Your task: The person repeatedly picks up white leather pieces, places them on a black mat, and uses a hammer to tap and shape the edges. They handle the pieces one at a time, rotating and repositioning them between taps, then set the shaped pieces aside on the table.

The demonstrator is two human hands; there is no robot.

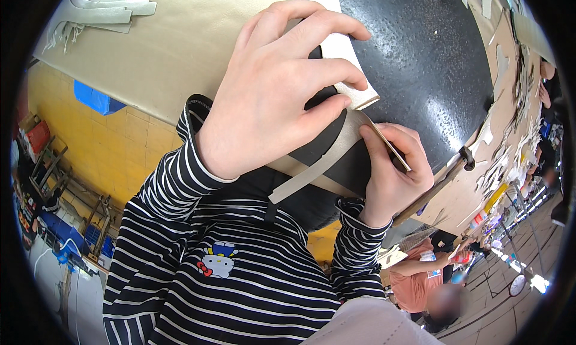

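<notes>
Your left hand [270,87] presses the pale template [348,75] mid-frame on black leather [420,57]; right hand [393,177] pinches a thin blade [390,147]; slackened pressure could shift the template, spoiling the cut strip [318,165].

A pale beige strip [324,159] curves diagonally across a black sheet [420,63]; its upper end is perhaps folded.

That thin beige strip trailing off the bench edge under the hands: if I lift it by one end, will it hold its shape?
Probably not. The beige strip is long, narrow and thin, and already curves, so it looks floppy and light. The left hand presses on the white template, and the right hand holds a thin tool at the strip; released, it may slide off the black slab.
</notes>
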